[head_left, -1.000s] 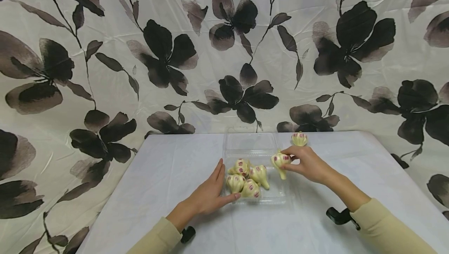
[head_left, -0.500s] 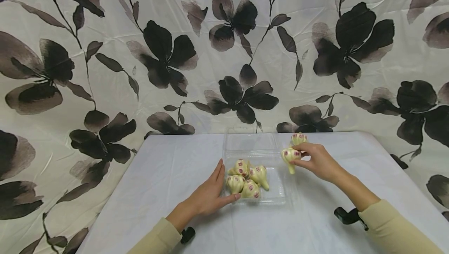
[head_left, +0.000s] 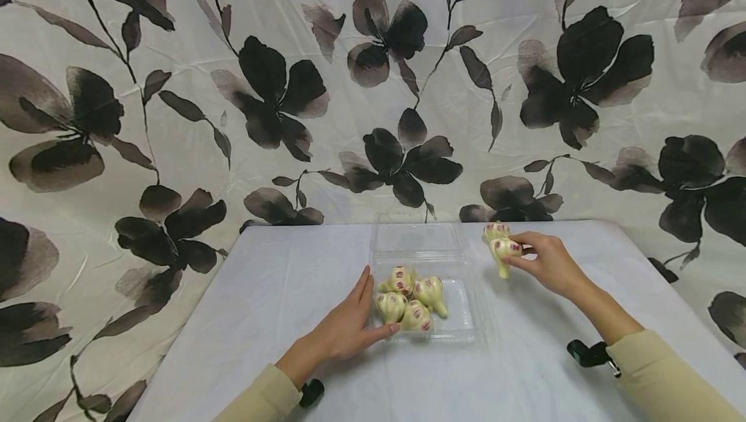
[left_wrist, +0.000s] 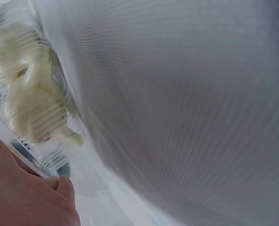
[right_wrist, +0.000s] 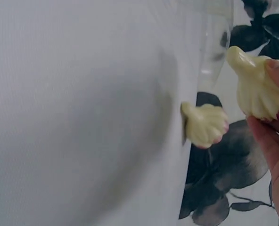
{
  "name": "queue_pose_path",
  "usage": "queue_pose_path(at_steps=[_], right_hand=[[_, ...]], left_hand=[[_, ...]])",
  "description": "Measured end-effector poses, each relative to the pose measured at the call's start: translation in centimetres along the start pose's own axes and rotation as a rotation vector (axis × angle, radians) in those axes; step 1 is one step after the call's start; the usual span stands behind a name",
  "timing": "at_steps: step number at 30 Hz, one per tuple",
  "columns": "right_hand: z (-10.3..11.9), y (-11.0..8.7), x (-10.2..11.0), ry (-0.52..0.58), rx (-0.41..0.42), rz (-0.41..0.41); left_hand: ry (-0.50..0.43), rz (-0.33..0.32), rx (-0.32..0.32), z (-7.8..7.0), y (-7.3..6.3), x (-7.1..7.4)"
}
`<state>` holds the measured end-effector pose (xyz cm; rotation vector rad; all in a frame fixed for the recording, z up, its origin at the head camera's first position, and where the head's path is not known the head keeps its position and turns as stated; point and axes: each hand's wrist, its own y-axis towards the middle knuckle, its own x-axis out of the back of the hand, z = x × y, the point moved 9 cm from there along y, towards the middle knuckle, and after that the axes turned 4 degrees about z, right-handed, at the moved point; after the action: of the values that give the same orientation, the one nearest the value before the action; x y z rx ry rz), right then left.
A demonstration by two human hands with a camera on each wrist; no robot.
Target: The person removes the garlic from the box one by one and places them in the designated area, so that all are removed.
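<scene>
While right hand [head_left: 549,263] pinches a garlic bulb [head_left: 504,248] | left hand [head_left: 347,320], fingers straight, touches clear container [head_left: 458,304]

"What's in the right hand [head_left: 550,263]?"
"A garlic bulb [head_left: 506,248], pinched by the fingers [head_left: 521,239] over the desk [head_left: 274,292]."
"And the left hand [head_left: 352,322]?"
"It rests against a clear container [head_left: 462,300] holding four bulbs [head_left: 430,291]."
</scene>
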<state>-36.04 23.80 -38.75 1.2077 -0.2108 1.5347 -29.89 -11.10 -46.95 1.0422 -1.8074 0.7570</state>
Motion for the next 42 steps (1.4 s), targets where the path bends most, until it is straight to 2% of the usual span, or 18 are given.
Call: queue_pose_path(at_steps=[14,20,25,34,42], right_hand=[[-3.8,0.2,1.6,-0.013,-0.046,-0.062],[-5.7,0.5,1.9,-0.01,-0.123,-0.068],[-7.5,0.6,1.8,-0.034,-0.19,-0.064],[-9.5,1.2,1.5,-0.063,-0.211,-0.069],[-11.3,1.4,0.6,-0.087,-0.262,-0.025]], left_hand=[[0.008,0.001,0.002,0.1,0.0,-0.1],[0.013,0.005,0.009,0.1,0.0,0.0],[0.0,0.011,0.004,0.1,0.0,-0.1],[-0.005,0.009,0.004,0.1,-0.1,-0.1],[-0.013,0.008,-0.003,0.1,0.0,-0.1]])
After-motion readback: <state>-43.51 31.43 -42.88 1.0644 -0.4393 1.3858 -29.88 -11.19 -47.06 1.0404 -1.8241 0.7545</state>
